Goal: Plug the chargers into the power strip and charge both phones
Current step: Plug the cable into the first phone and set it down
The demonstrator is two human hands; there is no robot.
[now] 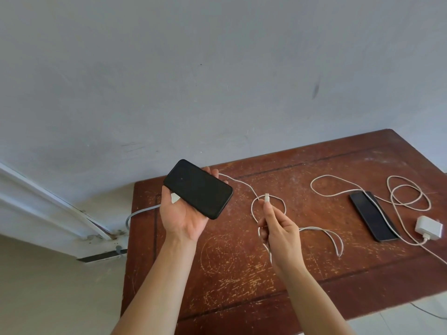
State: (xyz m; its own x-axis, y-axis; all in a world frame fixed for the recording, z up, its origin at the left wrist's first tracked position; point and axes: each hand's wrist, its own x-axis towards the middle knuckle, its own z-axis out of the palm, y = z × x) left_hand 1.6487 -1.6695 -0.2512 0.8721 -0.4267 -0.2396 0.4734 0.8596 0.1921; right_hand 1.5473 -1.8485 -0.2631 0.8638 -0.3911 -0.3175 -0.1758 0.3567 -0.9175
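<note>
- The left hand (180, 213) cradles a black phone (198, 189) above the table's ten o'clock corner, fingers curled round its long edges, dark screen up; the slab looks rigid, smooth and likely slippery, so a grip on the edges seems wisest, leaving the port end free
- The right hand (280, 234) pinches the connector (266, 197) of a white cable (256, 201) between thumb and fingertips, plug tip pointing up, just to the three o'clock side of the held phone; the cable is thin, limp and light, looping loosely on the wood; hold close behind the plug, since the cord itself gives no stiffness for pushing
- The second phone (373, 216) lies flat toward three o'clock, glossy and dark, with another pale cord (408, 197) coiled about it and crossing it; whether that cord is plugged into it I cannot tell
- A white charger brick (428, 227), small and boxy, rests at the three o'clock edge, beside that phone
- The wooden table (242, 274) is reddish-brown, scratched and worn; the power strip is not clearly visible
</note>
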